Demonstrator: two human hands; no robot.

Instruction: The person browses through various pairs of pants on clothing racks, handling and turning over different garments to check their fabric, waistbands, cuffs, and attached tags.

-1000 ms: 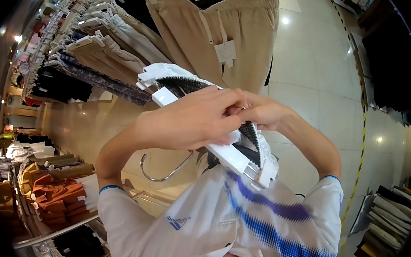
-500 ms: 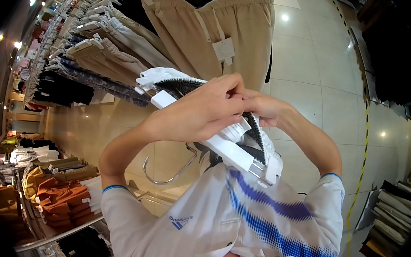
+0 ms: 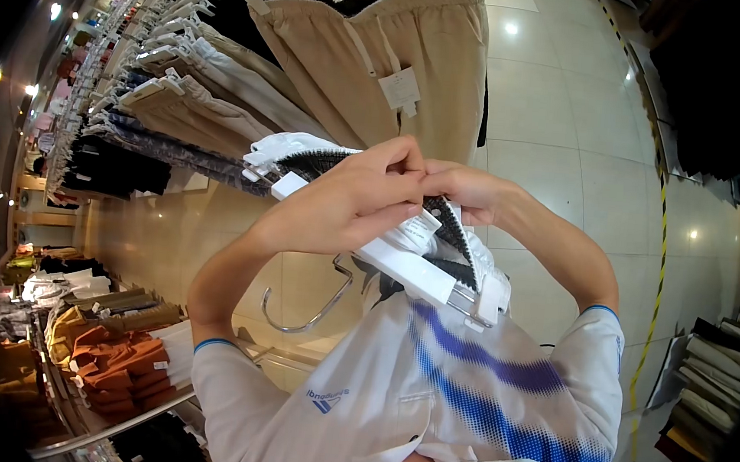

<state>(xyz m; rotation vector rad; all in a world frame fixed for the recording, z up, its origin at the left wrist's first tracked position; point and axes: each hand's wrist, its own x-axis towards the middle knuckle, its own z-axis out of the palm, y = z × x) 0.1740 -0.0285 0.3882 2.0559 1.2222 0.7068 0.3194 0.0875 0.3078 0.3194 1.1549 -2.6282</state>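
Note:
White pants with dark zigzag stitching inside the waistband hang from a white clip hanger in front of my chest. Its metal hook points toward me at the lower left. My left hand reaches over the hanger bar, fingers curled at the far side of the waistband. Against it, my right hand pinches at the same spot, thumb and fingers closed. The exact bit between the fingertips is hidden. A white inner label shows below the left fingers. The pants' legs are mostly out of sight.
Beige drawstring pants with a paper tag hang just beyond my hands. A long rack of hanging pants runs up the left. Folded orange clothes lie at lower left, folded stacks at right. Yellow-black tape marks the tiled floor.
Both hands have shifted slightly left, staying together at the waistband. The right fingers sit a little differently against the left. Hanger and pants have barely moved.

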